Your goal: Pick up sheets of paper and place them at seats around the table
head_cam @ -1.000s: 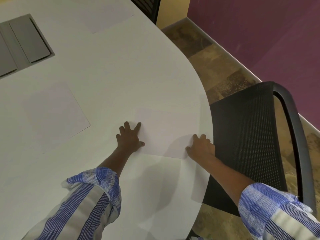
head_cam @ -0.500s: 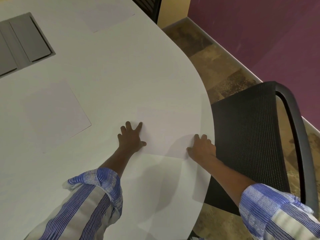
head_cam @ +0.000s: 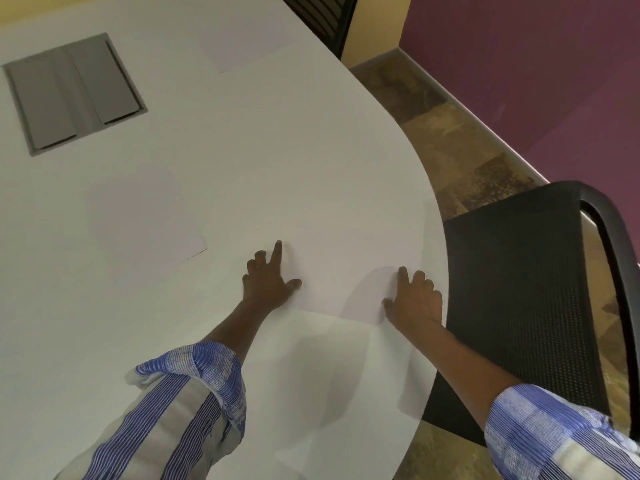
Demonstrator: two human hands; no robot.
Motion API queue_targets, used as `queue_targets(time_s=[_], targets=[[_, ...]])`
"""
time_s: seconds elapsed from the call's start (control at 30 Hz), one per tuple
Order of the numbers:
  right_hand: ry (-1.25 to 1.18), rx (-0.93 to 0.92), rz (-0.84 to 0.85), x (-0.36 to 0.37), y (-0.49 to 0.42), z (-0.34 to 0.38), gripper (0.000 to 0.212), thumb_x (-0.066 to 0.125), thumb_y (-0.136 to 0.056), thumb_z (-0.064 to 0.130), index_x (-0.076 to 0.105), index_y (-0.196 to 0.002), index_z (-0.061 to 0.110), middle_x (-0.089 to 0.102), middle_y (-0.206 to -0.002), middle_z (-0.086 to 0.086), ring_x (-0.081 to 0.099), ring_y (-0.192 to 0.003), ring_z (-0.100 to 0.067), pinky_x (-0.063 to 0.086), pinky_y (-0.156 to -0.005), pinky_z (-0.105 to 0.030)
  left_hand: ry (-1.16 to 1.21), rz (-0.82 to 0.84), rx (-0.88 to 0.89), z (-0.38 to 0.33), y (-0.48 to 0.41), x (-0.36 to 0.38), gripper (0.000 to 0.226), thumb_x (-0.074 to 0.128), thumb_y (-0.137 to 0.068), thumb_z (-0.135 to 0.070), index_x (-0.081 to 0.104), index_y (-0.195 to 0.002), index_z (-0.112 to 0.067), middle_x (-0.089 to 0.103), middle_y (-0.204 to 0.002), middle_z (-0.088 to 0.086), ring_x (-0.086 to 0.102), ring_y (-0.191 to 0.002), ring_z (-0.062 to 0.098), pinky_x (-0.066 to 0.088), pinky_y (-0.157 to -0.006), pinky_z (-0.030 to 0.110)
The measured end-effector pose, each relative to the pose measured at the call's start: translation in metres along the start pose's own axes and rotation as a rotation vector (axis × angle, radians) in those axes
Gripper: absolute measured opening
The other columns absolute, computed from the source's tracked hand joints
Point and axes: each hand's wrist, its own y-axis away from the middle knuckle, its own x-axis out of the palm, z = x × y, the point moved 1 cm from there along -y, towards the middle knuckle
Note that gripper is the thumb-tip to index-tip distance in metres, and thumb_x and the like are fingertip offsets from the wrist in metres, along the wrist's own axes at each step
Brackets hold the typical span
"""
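A white sheet of paper lies flat on the white table, close to the curved edge in front of a black mesh chair. My left hand rests on the sheet's left edge, fingers spread, forefinger stretched out. My right hand presses its near right corner with fingers apart. Another sheet lies flat to the left. A third sheet lies at the far side, near a second chair.
A grey cable hatch is set into the tabletop at the far left. A second black chair stands at the top. Brown tiled floor and a purple wall run along the right.
Both hands stay on the sheet. My left hand's fingers have curled a little, with the forefinger still extended. The view has shifted slightly.
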Motion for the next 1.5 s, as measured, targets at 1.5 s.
queue_targets(time_s=[1.5], targets=[[0.051,-0.808,0.125,-0.004,-0.039,0.435,0.072,0.052,-0.096,0.05,0.024,-0.157,0.024,0.003,-0.17,-0.003,0.009,-0.156,-0.018,0.028,-0.119,-0.035,0.708,-0.411,-0.97,0.294,-0.024,-0.131,0.051,0.065,-0.088,-0.035,0.049,-0.128,-0.008,0.041,-0.131,0.015,0.044,-0.123,0.034,0.046,-0.094,0.043]])
